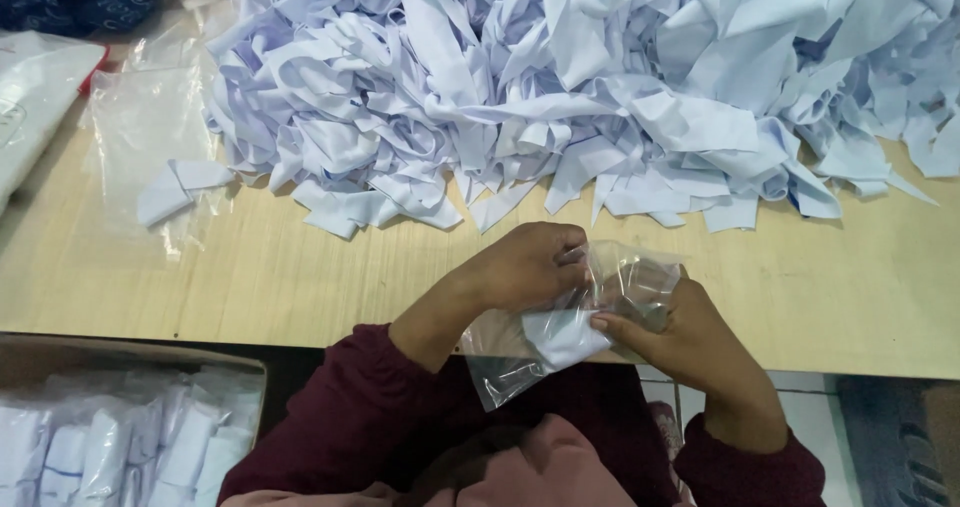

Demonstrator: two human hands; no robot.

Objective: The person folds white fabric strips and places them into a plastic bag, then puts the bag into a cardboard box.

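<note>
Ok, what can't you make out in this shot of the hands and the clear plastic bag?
Head view only:
- Folded white cloth piece: partly hidden by the clear plastic bag and right hand.
- Left hand fingertips: tucked behind the bag's mouth.
- Heap of white cloth pieces: cut off by the top edge.
- Cardboard box of bagged pieces: cut off at the lower left.

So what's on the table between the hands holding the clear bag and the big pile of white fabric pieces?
In the head view, only bare wooden table lies between the clear bag, held by both hands, and the fabric pile.
</note>
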